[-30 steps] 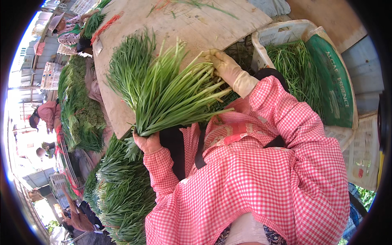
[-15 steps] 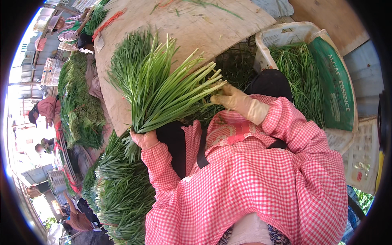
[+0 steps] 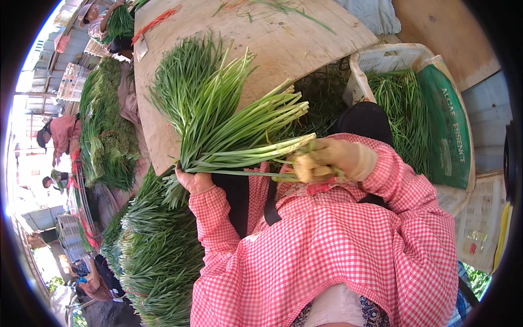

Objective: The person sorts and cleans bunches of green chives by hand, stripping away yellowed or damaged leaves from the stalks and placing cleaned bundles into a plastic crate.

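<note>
My left hand (image 3: 195,180) is closed on the leafy end of a fanned-out bunch of garlic chives (image 3: 234,128), whose pale cut ends point right. Most of the bunch rests over the corner of a wooden board (image 3: 261,52). My right hand (image 3: 333,159), in a yellowish glove, is closed at the pale ends of the nearest stalks, just above my lap. A few thin stalks stretch between my two hands, apart from the rest of the bunch. My right fingertips are partly hidden, so exactly how many stalks they pinch is unclear.
A white crate (image 3: 357,82) with loose chives and a green sack stands at the right. Stacked chive bunches (image 3: 158,256) lie at the lower left, with a long heap (image 3: 109,131) beyond. Red ties (image 3: 157,23) lie on the board. Other people work at the far left.
My right hand has drawn down and slightly right, closing on stalk ends and splitting several stalks from the bunch. My left hand keeps its hold.
</note>
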The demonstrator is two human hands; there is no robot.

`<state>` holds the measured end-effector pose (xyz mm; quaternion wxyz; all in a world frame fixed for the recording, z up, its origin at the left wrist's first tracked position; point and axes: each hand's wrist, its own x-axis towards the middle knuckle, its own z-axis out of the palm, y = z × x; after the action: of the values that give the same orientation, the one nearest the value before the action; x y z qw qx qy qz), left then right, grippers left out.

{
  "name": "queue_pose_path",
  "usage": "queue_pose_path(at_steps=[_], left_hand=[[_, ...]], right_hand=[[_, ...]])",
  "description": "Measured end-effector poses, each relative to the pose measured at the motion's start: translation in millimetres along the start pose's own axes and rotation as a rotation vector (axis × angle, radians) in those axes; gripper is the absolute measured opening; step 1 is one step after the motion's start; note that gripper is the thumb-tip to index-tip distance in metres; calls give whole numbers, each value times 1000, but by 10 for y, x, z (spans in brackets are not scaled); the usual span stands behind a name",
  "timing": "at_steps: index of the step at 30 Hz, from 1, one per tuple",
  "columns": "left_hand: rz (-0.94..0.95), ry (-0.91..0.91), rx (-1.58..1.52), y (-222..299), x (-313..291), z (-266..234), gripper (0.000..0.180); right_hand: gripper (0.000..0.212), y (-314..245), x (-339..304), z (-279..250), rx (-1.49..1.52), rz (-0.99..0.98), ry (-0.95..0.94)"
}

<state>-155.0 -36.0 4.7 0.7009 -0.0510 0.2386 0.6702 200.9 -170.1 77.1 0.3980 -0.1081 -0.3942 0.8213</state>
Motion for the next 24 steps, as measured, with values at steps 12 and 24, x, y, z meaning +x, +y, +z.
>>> queue_pose_path(at_steps=[12, 24], left_hand=[[112, 69, 84, -5, -89, 58, 34], [29, 32, 56, -28, -111, 26, 34]], right_hand=[[50, -676, -436, -224, -1661, 310, 499], [31, -279, 406, -557, -1723, -313, 613]])
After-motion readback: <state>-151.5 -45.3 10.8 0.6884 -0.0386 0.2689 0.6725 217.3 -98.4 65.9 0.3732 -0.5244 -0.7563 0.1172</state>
